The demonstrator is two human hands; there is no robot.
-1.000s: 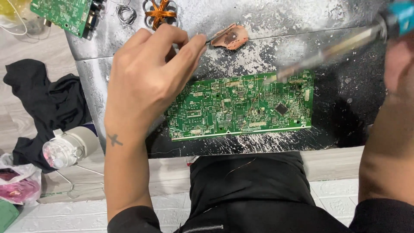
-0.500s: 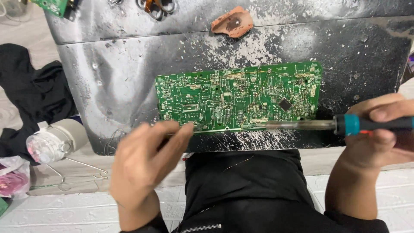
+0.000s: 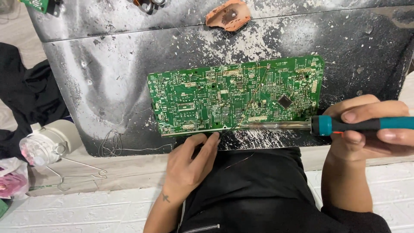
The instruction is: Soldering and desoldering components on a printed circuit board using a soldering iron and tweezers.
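A green circuit board (image 3: 235, 95) lies flat on a scorched black and grey work plate (image 3: 108, 86). My right hand (image 3: 371, 129) grips the teal handle of a soldering iron (image 3: 302, 125), which lies level with its metal tip at the board's near edge. My left hand (image 3: 192, 166) rests below the board, its fingertips touching the plate at the board's near edge. A thin strand of solder wire (image 3: 254, 92) runs across the board down towards the iron's tip. Whether the left fingers pinch that wire I cannot tell.
An orange sponge piece (image 3: 228, 15) sits at the plate's far side. Left of the plate lie black cloth (image 3: 26, 95), a white holder on a wire stand (image 3: 49, 140) and a loose wire coil (image 3: 112, 144). Another board's corner (image 3: 41, 4) shows top left.
My left hand came off the board's left end and dropped to its near edge. My right hand swung the soldering iron down from the upper right to lie level at the near edge.
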